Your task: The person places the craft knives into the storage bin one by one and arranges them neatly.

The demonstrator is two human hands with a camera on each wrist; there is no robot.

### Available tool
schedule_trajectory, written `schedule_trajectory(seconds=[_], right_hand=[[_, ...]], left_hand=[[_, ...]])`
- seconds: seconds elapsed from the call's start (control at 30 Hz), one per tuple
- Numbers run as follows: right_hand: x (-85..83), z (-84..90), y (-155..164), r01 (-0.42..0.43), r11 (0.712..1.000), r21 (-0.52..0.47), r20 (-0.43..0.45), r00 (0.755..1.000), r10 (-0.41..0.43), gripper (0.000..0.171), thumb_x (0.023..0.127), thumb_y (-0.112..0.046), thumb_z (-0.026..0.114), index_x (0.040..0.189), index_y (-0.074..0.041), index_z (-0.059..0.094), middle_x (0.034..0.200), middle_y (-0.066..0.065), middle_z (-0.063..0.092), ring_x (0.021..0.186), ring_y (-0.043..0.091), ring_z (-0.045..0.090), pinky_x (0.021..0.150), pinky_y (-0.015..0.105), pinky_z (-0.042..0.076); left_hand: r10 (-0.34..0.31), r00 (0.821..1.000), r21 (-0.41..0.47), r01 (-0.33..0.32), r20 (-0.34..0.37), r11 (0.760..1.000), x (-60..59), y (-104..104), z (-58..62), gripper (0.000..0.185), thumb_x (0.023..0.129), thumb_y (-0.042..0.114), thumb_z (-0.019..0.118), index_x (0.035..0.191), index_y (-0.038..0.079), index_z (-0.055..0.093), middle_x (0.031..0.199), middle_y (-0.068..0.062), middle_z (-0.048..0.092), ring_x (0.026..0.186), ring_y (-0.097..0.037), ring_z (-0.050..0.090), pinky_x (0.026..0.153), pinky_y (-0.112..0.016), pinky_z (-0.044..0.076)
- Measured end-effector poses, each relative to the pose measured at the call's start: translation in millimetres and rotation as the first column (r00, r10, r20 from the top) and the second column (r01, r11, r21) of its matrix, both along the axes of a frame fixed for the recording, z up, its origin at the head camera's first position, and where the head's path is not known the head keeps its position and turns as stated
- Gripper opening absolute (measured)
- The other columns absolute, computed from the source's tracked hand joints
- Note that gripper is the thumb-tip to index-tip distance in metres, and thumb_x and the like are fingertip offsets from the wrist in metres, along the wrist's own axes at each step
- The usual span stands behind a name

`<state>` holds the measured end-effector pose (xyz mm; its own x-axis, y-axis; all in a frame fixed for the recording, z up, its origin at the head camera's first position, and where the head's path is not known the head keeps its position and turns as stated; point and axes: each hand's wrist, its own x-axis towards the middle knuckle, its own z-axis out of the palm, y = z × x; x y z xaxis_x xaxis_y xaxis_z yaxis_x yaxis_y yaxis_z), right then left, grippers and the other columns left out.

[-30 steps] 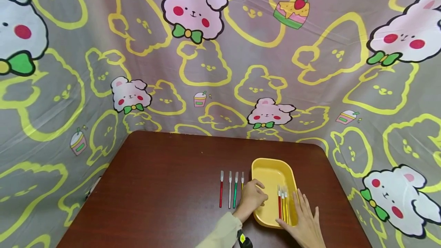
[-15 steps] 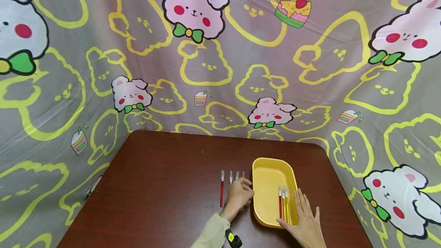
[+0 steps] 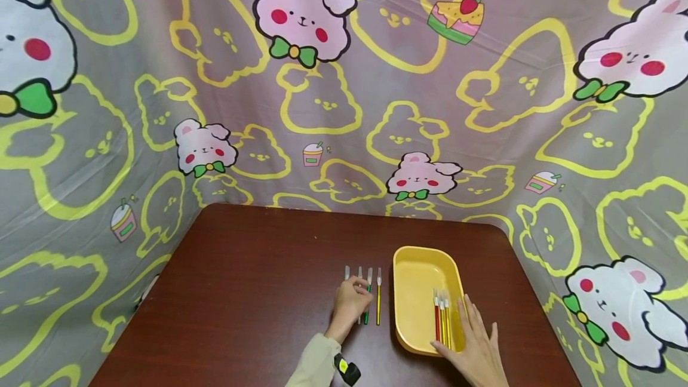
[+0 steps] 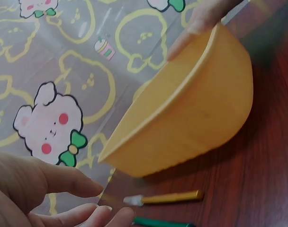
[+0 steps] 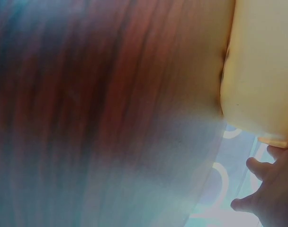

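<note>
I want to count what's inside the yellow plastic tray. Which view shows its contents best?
The head view: the yellow plastic tray lies open from above. The left wrist view shows only its outer wall, the right wrist view a blurred edge.

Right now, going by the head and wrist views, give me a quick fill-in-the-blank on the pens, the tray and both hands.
1. The tray on the brown table is coloured ____.
2. The right hand rests on the tray's near ____ corner.
3. The pen lying nearest the tray on its left has a ____ barrel.
4. The left hand sits over the row of pens lying ____ the tray.

Missing words: yellow; right; yellow; outside
</note>
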<state>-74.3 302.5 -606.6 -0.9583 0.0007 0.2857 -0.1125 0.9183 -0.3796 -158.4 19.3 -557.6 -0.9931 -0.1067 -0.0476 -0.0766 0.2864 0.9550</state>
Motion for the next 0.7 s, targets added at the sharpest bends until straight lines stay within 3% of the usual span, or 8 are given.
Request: schedule_trajectory(seconds=[0.27,0.5,0.7], right_hand=[[-0.5,1.7,1,0.000,1.000,0.005,0.017,1.000,0.000,0.120,0.079,-0.063,0.082,0.168,-0.009,0.023,0.168,0.021,0.030,0.145,0.051,0.037,0.106,0.086,0.019],[-0.4,2.1,1,0.000,1.000,-0.005,0.019,1.000,0.001,0.121,0.079,-0.062,0.082,0.169,-0.010,0.021,0.169,0.020,0.029,0.144,0.051,0.038,0.106,0.086,0.018],[-0.7,2.1,0,0.011,1.000,0.004,0.035,0.999,-0.011,0.120,0.079,-0.064,0.082,0.168,-0.009,0.022,0.168,0.021,0.029,0.144,0.051,0.039,0.106,0.086,0.018]], left_hand=[[0.038,0.999,0.008,-0.038,0.003,0.999,-6.8,-18,-13.0,0.027,0.071,-0.008,0.068,0.098,-0.006,0.071,0.069,-0.003,0.069,0.048,-0.006,0.057,0.047,-0.022,0.051],[0.104,0.994,-0.086,-0.102,0.015,0.991,-7.4,-28,-17.7,0.026,0.071,-0.005,0.071,0.096,-0.001,0.073,0.072,-0.005,0.070,0.053,-0.010,0.060,0.052,-0.027,0.049],[0.197,0.980,-0.203,-0.187,0.028,0.961,-9.7,-33,-21.3,0.023,0.069,0.001,0.078,0.092,0.008,0.076,0.074,0.001,0.072,0.070,-0.020,0.067,0.063,-0.039,0.052]])
